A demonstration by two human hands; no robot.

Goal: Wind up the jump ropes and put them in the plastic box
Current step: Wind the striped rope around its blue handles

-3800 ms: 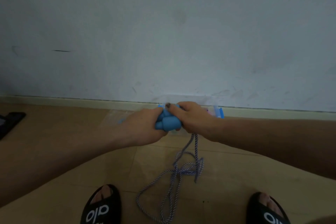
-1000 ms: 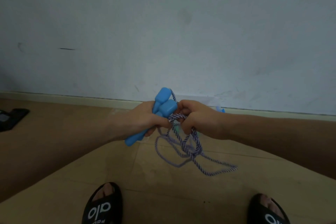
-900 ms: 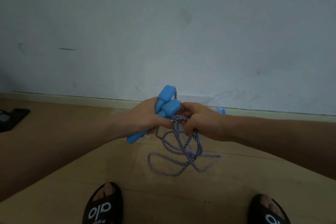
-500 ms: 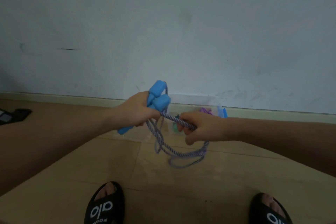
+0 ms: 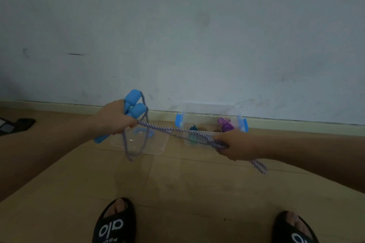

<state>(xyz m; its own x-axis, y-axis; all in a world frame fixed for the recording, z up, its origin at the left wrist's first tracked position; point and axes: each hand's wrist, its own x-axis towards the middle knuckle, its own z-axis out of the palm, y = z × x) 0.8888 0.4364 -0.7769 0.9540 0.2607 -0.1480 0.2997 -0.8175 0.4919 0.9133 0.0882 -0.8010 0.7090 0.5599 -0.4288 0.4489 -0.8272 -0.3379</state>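
Gripping both blue handles [image 5: 134, 104] together, the left hand [image 5: 116, 118] has its fingers curled tight around them; the upper ends stand above the fist and one lower end pokes out below it toward the near left. The right hand [image 5: 239, 146] is closed around the striped cord [image 5: 171, 130], pinching it where several strands bunch at the fingers; a short doubled end trails out on the near right of the fist. Between the two hands the cord runs in a nearly straight, taut line. A slack loop [image 5: 136, 144] hangs from the handles below the left hand, clear of the floor as far as can be judged.

Step in hand: winding. The cord appears drawn out to its working length, ready for a turn around the handles. The next move calls for the right hand to carry the cord back to the handles and lay it around them, keeping tension so that the hanging loop is taken up and not trapped.

The plastic box [image 5: 211, 122] stands open on the floor [image 5: 177, 183] against the far wall [image 5: 197, 35], just beyond the right hand. It already holds a purple bundle [image 5: 226, 125] and a darker item, too dim to identify. A clear lid [image 5: 138, 140] lies flat to the left of the box, behind the hanging loop. Two sandalled feet [image 5: 116, 221] show at the near edge.
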